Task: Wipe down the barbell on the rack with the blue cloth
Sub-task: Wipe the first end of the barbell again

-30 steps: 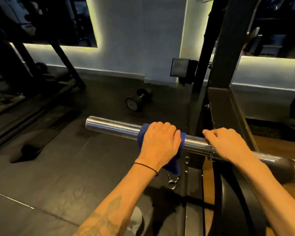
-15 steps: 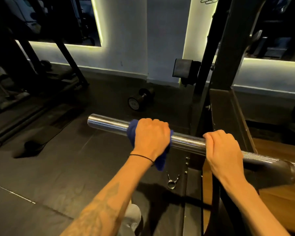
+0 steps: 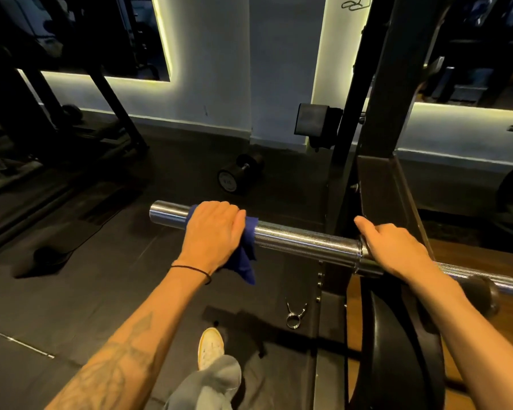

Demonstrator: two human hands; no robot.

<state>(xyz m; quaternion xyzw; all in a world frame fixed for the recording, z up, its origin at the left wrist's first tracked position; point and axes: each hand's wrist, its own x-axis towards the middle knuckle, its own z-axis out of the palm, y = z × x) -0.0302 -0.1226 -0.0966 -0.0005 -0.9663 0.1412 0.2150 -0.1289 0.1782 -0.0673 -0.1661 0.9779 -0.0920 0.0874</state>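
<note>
Sleeve wipe near its outer tip

We had our left hand clenched round the blue cloth on the racked barbell, close to the sleeve end; right hand gripped the collar; shaft rightward looked still unwiped

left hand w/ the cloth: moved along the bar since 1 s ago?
Yes. The left hand, gripping the blue cloth, slid outward along the barbell toward its free end, away from the collar.
</note>
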